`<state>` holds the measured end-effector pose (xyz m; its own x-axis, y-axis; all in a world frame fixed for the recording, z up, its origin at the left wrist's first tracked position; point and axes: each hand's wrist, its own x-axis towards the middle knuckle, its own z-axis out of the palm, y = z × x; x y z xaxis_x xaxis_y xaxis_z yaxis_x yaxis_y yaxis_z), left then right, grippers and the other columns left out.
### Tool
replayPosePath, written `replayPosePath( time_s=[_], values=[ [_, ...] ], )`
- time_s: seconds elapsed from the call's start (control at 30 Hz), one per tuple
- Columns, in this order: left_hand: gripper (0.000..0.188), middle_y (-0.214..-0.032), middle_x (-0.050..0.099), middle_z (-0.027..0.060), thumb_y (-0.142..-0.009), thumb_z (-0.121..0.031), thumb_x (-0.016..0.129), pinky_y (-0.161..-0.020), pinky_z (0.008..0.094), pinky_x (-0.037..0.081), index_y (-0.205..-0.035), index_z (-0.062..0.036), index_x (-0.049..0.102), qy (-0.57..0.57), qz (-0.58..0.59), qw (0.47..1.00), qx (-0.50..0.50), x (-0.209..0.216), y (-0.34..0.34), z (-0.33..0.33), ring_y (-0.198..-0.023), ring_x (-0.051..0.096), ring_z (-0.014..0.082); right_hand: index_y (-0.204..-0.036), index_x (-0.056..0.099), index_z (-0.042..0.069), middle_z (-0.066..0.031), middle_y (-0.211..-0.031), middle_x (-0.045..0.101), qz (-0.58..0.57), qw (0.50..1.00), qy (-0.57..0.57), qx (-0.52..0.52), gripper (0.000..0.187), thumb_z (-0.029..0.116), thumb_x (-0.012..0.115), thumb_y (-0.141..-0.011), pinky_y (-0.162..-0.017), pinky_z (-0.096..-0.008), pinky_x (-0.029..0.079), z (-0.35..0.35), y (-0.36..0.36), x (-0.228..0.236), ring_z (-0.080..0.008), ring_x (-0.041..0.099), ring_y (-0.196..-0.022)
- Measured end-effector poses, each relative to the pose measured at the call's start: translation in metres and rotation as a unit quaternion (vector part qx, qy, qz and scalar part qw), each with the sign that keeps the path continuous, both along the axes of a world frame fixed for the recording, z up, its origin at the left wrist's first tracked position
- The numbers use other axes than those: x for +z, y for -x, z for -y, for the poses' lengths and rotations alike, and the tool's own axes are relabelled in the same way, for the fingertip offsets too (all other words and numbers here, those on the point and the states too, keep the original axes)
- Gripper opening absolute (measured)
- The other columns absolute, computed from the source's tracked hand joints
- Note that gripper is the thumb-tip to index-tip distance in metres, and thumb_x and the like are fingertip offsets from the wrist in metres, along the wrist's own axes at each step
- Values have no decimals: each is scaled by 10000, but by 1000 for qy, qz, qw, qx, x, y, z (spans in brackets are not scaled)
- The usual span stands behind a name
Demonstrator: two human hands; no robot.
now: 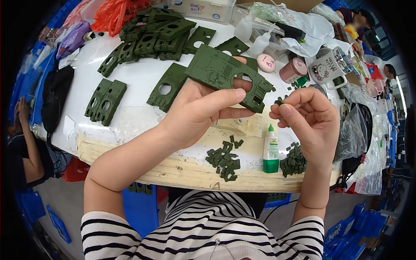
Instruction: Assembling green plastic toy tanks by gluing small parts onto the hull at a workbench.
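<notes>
above the tabletop point(138, 91), inward of its near edge, we clasp 1 green plate point(223, 73), likely light and stiff, in the curled left hand point(195, 102); grip its rims. the right hand point(312, 115) pinches 1 small green part point(278, 101).

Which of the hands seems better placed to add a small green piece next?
Likely the right hand: it pinches a small green piece, while the left hand is occupied holding the large green panel.

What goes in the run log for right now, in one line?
Left hand: holding green plate; right hand: pinching small green part; bottle: between two part piles
</notes>
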<state>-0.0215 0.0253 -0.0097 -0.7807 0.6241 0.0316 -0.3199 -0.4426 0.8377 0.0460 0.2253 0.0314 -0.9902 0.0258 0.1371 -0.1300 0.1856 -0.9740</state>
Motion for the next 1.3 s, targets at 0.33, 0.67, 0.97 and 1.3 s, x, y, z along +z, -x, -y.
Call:
replayPosePath(
  time_s=[0.33, 0.67, 0.97, 1.3],
  values=[
    [559, -1144, 586, 113, -872, -141, 582, -894, 392, 554, -1385, -74, 370, 20, -3, 1000, -17, 1, -3, 1, -1062, 619, 216, -832, 680, 12, -105, -1072, 550, -119, 987, -104, 37, 102, 58, 728, -754, -948, -320, 373, 0, 8, -16, -175, 505, -1032],
    [560, -1139, 588, 106, -867, -159, 593, -884, 379, 555, -1382, -88, 383, 33, -9, 999, -23, 2, -5, 1, -1033, 627, 202, -825, 680, 11, -100, -1073, 544, -91, 992, -79, 43, 100, 58, 727, -751, -958, -313, 358, 2, 8, -21, -171, 499, -1037],
    [506, -1145, 570, 78, -876, -115, 601, -873, 367, 561, -1339, -65, 404, 18, 0, 1000, -22, 2, -5, 2, -1030, 608, 172, -810, 670, 12, -100, -1061, 545, -109, 989, -100, 26, 92, 46, 725, -744, -940, -315, 384, 6, 7, -23, -172, 511, -1019],
    [482, -1156, 565, 78, -882, -101, 609, -866, 361, 563, -1319, -50, 414, 6, 5, 1000, -27, 2, -5, 2, -1023, 602, 164, -802, 661, 15, -97, -1054, 546, -123, 985, -119, 19, 90, 31, 720, -735, -913, -307, 401, 7, 7, -22, -169, 523, -995]
  ],
)
